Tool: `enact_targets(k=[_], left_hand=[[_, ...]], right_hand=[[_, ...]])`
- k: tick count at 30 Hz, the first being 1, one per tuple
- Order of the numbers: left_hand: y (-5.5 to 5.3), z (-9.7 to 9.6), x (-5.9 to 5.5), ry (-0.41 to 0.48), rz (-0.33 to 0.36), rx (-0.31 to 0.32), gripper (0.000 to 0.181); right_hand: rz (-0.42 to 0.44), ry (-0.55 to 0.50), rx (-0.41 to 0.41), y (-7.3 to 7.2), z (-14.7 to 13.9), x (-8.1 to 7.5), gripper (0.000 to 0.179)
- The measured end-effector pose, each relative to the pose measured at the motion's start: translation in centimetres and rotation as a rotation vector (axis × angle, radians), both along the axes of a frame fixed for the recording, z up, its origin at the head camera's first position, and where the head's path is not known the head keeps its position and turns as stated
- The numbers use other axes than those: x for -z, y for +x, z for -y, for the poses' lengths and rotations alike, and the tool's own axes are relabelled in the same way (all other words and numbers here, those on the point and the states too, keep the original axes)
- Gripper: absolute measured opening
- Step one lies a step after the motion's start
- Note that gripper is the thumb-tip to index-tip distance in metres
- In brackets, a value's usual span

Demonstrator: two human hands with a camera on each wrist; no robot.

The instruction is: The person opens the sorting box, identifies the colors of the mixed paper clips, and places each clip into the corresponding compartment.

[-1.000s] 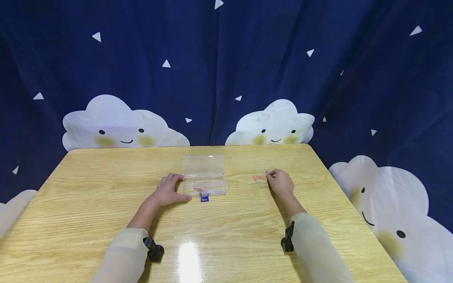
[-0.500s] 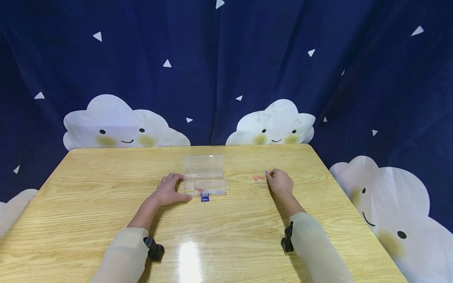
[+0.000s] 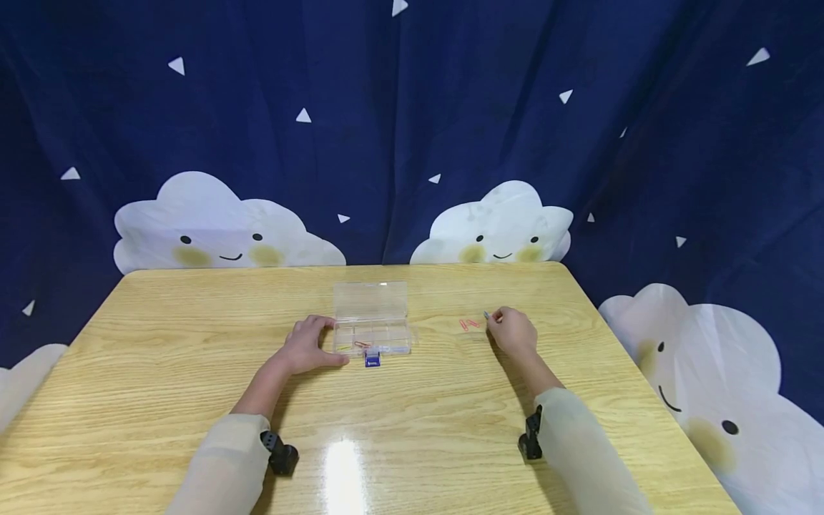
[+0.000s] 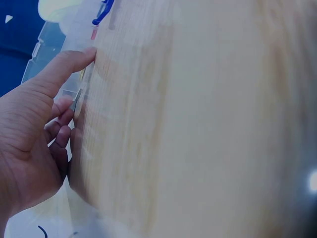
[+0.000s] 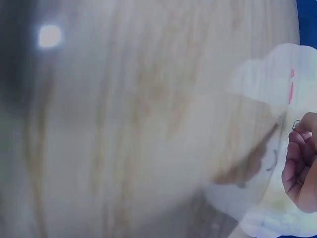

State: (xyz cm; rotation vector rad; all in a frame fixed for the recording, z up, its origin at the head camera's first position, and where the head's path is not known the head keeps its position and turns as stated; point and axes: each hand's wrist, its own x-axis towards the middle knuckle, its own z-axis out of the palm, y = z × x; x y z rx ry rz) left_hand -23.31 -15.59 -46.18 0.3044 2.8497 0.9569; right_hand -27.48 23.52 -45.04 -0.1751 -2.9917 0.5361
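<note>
A clear plastic compartment box (image 3: 380, 334) lies with its lid (image 3: 370, 301) raised at the back and a blue latch (image 3: 372, 359) at its front. My left hand (image 3: 305, 348) holds the box's left end, thumb at the front corner and fingers at the side. Inside, a yellow clip (image 3: 344, 347) and a red paper clip (image 3: 363, 344) lie in the front compartments. My right hand (image 3: 513, 331) pinches a small bluish paper clip (image 3: 486, 315) between thumb and fingertip; the right wrist view shows its wire loop (image 5: 295, 125). Just left of that hand lie red paper clips (image 3: 468, 325).
Both hands work over a light wooden table (image 3: 412, 429), whose far edge meets a dark blue curtain (image 3: 360, 129) printed with clouds and triangles. A bright light reflection sits on the tabletop near the front. Each wrist wears a black camera (image 3: 280, 454).
My right hand has shifted slightly to the right with the paper clip, and its forearm has swung a little right. The left hand and the box stay where they were.
</note>
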Motion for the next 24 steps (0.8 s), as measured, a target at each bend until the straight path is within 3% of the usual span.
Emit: enact_targets(k=[12,24], left_hand=[[0.0,0.0,0.0,0.005,-0.007,0.005,0.078],[0.1,0.0,-0.2,0.002,-0.001,0.002,0.078]], right_hand=[[-0.048,-0.109,-0.113,1.1,1.8,-1.7,0.021],[-0.078,-0.089,-0.157,1.7,3.2,-2.2,0.023]])
